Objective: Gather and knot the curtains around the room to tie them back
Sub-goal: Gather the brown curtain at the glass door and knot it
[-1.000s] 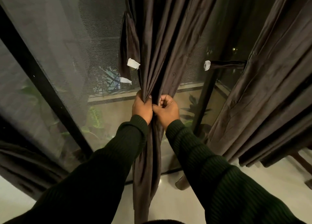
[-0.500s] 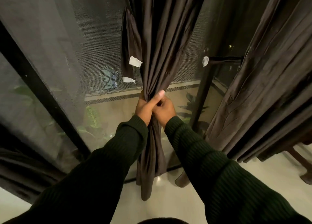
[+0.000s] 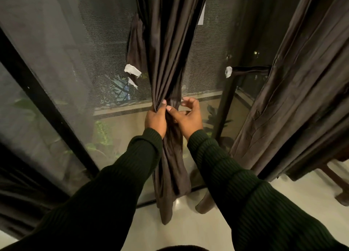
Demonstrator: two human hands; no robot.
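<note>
Head view, centre frame: the middle curtain (image 3: 166, 48) hangs in front of the mesh window (image 3: 102, 48), drawn into a narrow bunch at about mid-height, with its loose tail dropping to the pale floor (image 3: 188, 222).

Risks, as I judge them:
- The bunch is held by one hand only. The left hand (image 3: 155, 118) grips the gathered folds, fingers curled tight round them. If that grip slackens, the pleats fan out and the gather is lost.
- The right hand (image 3: 188, 116) holds nothing that I can make out. Its fingers (image 3: 187, 101) are loosely curled and spread just beside the bunch, thumb touching or nearly touching the cloth. Reaching round for the tail could tug folds free.
- The fabric looks smooth and slightly glossy, so I expect a loose knot to slip.
- The tail looks short below the grip, perhaps too short for a firm knot.

Look of the thing: dark brown cloth, long vertical pleats narrowing to the grip, twisted and rumpled below. No knot shows yet.

Outward: white tabs (image 3: 132, 70) sit left of the curtain on a small flap. A second dark curtain (image 3: 302, 92) hangs at right, ungathered. A black frame bar (image 3: 43, 107) crosses at left.
</note>
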